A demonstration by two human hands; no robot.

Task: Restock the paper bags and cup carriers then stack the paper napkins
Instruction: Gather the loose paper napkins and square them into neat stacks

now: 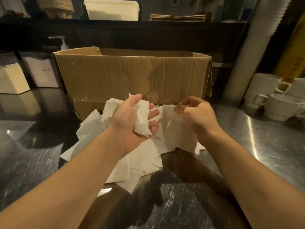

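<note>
Many loose napkins (125,162) lie heaped on the table (264,146) under both hands, the left hand (132,119) cupping a few, the right hand (196,113) pinching one sheet (171,123), so squaring edges before stacking looks wise.

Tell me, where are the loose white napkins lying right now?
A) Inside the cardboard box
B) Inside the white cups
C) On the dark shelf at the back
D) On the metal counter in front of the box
D: the loose napkins lie in a heap on the metal counter, on the near side of the cardboard box, while the left hand holds a few and the right hand pinches one.
</note>
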